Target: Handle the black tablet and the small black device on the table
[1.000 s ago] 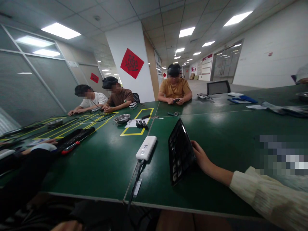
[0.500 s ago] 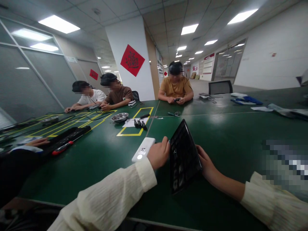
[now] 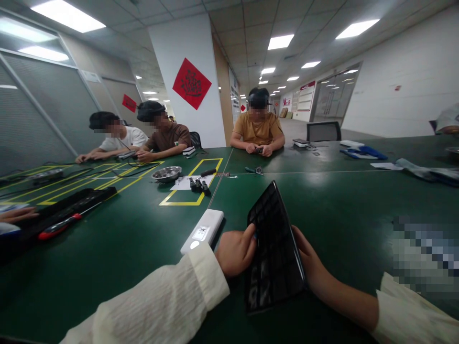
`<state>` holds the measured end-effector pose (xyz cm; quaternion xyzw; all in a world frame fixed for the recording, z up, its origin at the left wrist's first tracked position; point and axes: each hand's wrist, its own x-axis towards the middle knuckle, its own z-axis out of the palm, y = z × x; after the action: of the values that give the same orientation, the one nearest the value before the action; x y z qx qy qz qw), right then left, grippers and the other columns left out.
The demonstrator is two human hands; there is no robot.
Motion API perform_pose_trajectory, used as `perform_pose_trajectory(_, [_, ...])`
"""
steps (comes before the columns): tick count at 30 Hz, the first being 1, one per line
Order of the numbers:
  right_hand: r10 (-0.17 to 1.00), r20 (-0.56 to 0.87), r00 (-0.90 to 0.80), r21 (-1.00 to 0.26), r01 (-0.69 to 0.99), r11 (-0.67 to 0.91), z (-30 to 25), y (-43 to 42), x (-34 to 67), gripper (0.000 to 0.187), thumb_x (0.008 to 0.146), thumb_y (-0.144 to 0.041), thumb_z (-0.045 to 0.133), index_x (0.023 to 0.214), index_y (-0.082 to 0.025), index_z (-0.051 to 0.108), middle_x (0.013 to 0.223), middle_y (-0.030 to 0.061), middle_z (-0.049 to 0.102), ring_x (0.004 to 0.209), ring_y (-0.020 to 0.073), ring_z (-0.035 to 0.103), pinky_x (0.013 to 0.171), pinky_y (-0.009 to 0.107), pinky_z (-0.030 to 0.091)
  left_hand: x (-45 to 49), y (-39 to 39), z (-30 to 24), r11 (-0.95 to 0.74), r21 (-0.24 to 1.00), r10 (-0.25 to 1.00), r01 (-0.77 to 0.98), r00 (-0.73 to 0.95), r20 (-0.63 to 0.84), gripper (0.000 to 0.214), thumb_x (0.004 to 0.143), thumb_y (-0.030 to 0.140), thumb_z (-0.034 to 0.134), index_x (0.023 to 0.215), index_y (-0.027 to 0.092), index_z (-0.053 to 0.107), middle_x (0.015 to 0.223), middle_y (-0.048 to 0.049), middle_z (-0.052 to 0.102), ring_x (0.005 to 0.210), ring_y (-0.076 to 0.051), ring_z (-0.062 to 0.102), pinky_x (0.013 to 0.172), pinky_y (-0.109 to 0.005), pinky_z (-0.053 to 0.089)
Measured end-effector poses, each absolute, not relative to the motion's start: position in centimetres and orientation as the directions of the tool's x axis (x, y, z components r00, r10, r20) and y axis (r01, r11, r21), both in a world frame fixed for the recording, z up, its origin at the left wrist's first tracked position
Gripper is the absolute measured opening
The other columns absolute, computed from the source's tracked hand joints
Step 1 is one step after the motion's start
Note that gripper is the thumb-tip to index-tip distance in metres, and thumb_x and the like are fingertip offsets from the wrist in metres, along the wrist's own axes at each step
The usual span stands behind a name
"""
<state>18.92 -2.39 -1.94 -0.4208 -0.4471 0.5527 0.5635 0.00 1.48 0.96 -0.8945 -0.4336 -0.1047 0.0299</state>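
Note:
A black tablet-like panel (image 3: 273, 253) stands tilted on the green table (image 3: 143, 239), its dark gridded face toward me. My left hand (image 3: 234, 251) grips its left edge with fingers curled round it. My right hand (image 3: 308, 260) holds the right edge from behind, fingers mostly hidden by the panel. Both sleeves are cream knit. A white power bank (image 3: 202, 231) lies just left of my left hand, apart from it.
A yellow-taped rectangle (image 3: 182, 191) holds a metal bowl (image 3: 167, 174), paper and small black parts. A black case with a red-handled tool (image 3: 57, 226) lies at left by another person's hand. Three people sit across the table. Papers and blue items lie far right.
My left hand came up from below, reached the panel's left edge and closed on it. The panel has tilted back and sits closer to me; the view shifted left.

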Motion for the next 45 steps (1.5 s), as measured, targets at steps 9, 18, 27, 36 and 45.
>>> perform_pose_trajectory(9, [0.998,0.054,0.034,-0.959,-0.276,0.062,-1.75,-2.14,18.57,0.044,0.063,-0.055,0.067,0.093,-0.024,0.062,0.091,0.0042,0.064,0.088,0.0232,0.06,0.077,0.037,0.051,-0.07,1.67,1.15,-0.615,0.135,0.786,0.777,0.59,0.184,0.036,0.093,0.033,0.018,0.084,0.019,0.05,0.062,-0.0015,0.06,0.058,-0.015,0.058,0.055,-0.025,0.033])
perform_pose_trajectory(18, [0.999,0.026,0.019,-0.959,-0.281,0.03,-1.77,-1.99,18.85,0.048,0.064,-0.053,0.066,0.102,-0.024,0.062,0.096,0.0063,0.065,0.093,0.0251,0.06,0.078,0.039,0.051,0.0,2.01,1.06,-0.59,0.114,0.804,0.799,0.57,0.17,0.048,0.094,0.038,0.012,0.076,0.019,0.051,0.065,-0.0039,0.062,0.06,-0.016,0.059,0.056,-0.026,0.034])
perform_pose_trajectory(27, [0.998,0.047,0.029,-0.968,-0.246,0.053,-1.58,-2.19,18.94,0.045,0.067,-0.05,0.064,0.103,-0.024,0.062,0.096,0.0048,0.066,0.092,0.0229,0.06,0.078,0.036,0.05,-0.19,1.76,0.6,-0.667,0.029,0.723,0.744,0.638,0.266,0.029,0.091,0.031,0.023,0.095,0.018,0.047,0.065,-0.0033,0.061,0.059,-0.016,0.058,0.057,-0.026,0.039])
perform_pose_trajectory(36, [0.998,-0.054,0.042,-0.942,-0.334,-0.037,-1.06,-2.12,18.68,0.045,0.058,-0.044,0.071,0.095,-0.022,0.062,0.093,0.0036,0.067,0.089,0.0242,0.061,0.074,0.037,0.051,0.14,1.72,1.0,-0.612,0.103,0.784,0.784,0.586,0.202,0.041,0.094,0.038,0.015,0.085,0.019,0.051,0.063,-0.002,0.06,0.058,-0.015,0.057,0.055,-0.025,0.034])
perform_pose_trajectory(45, [0.998,-0.002,0.06,-0.956,-0.294,0.015,-1.36,-2.01,18.9,0.041,0.057,-0.044,0.071,0.092,-0.022,0.064,0.095,0.0033,0.067,0.092,0.0242,0.061,0.084,0.038,0.048,0.21,1.48,1.12,-0.61,0.177,0.792,0.772,0.587,0.167,0.053,0.094,0.041,0.012,0.069,0.018,0.053,0.062,-0.0034,0.06,0.058,-0.015,0.057,0.056,-0.025,0.034])
